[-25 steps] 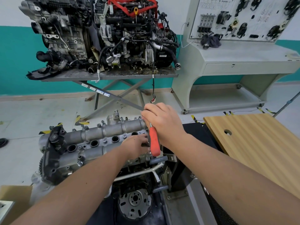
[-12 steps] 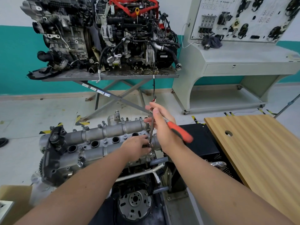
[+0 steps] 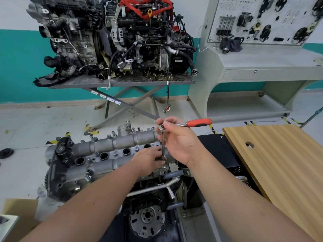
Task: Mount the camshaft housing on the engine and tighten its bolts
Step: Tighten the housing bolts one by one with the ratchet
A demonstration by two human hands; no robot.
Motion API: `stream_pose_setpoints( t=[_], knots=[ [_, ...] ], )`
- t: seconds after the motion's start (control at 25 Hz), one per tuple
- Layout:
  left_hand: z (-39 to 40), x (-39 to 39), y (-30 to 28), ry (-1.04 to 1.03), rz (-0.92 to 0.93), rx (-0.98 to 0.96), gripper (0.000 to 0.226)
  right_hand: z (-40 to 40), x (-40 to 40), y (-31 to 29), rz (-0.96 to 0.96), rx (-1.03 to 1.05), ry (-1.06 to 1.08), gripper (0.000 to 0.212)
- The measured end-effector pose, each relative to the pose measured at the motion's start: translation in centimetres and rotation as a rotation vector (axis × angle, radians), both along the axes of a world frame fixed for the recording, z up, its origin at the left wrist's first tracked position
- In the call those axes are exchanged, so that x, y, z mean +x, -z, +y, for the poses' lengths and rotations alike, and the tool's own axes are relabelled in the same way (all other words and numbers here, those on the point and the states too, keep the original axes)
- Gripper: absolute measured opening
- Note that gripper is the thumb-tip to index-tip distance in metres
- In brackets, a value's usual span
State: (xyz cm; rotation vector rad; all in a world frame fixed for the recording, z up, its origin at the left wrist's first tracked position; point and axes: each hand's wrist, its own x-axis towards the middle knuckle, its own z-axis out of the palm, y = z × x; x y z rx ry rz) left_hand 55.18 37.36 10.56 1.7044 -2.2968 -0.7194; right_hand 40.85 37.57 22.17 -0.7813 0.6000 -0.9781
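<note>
The grey cast camshaft housing (image 3: pixel 111 151) lies along the top of the engine (image 3: pixel 73 182) in front of me, with bolt heads along its edges and several round plug holes in a row. My right hand (image 3: pixel 178 142) grips the head of a ratchet wrench (image 3: pixel 197 123), whose red and black handle points right. A chrome extension bar (image 3: pixel 163 145) runs straight down from the ratchet head to the housing's right end. My left hand (image 3: pixel 148 158) rests on the housing there, fingers around the bar's lower end. The socket and bolt are hidden under that hand.
A wooden tabletop (image 3: pixel 279 163) with a round hole stands close on the right. Behind are a second engine (image 3: pixel 113 41) on a grey scissor stand (image 3: pixel 122 82) and a pale training console (image 3: pixel 262 58). A cardboard box (image 3: pixel 17 212) sits at bottom left. The flywheel (image 3: pixel 147 222) faces me below.
The ratchet handle has swung from hanging down near my wrist, out and up, to pointing right. My left hand stayed on the bar's lower end.
</note>
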Motion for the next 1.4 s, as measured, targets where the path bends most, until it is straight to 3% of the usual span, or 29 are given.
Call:
stream_pose_setpoints(
  t=[0.12, 0.2, 0.28, 0.36, 0.4, 0.52, 0.6, 0.8, 0.92, 1.12, 1.28, 1.4],
  knots=[
    [-0.2, 0.0, 0.1, -0.010, -0.046, 0.026, 0.027, -1.1, 0.9, -1.4, 0.116, 0.154, 0.131, 0.011],
    [-0.2, -0.1, 0.1, -0.026, -0.049, 0.042, 0.027, -1.8, 1.2, -2.7, 0.418, 0.113, 0.134, 0.009],
    [-0.1, 0.0, 0.1, -0.041, -0.041, 0.046, 0.028, -2.3, 1.5, -3.9, 0.852, -0.079, -0.016, 0.008],
    [0.0, 0.0, 0.0, -0.039, -0.042, 0.036, 0.027, -2.5, 2.3, -4.6, 1.054, -0.178, -0.049, 0.010],
    [0.1, 0.0, 0.0, -0.037, -0.044, 0.032, 0.027, -2.6, 2.6, -4.7, 1.039, -0.155, 0.012, 0.010],
    [0.1, -0.1, -0.1, -0.037, -0.055, 0.029, 0.025, -2.5, 3.6, -3.8, 0.563, 0.153, 0.254, 0.011],
    [0.2, -0.1, -0.2, -0.032, -0.067, 0.026, 0.025, -2.4, 3.9, -2.6, 0.409, 0.194, 0.397, 0.019],
    [0.3, -0.2, -0.4, -0.040, -0.081, 0.010, 0.025, -1.7, 4.3, -1.9, 0.310, 0.220, 0.624, 0.026],
    [0.3, -0.2, -0.4, -0.032, -0.095, 0.016, 0.028, -1.8, 4.1, -2.3, 0.392, 0.201, 0.532, 0.012],
    [0.2, -0.3, -0.3, -0.054, -0.076, 0.048, 0.033, -3.0, 2.9, -3.7, 0.586, 0.169, 0.230, 0.016],
    [0.1, -0.3, -0.2, -0.032, -0.068, 0.021, 0.033, -2.5, 3.7, -2.8, 0.372, 0.231, 0.437, 0.018],
    [0.1, -0.3, -0.3, -0.042, -0.072, 0.024, 0.035, -2.0, 4.1, -2.1, 0.329, 0.192, 0.535, 0.019]
  ],
)
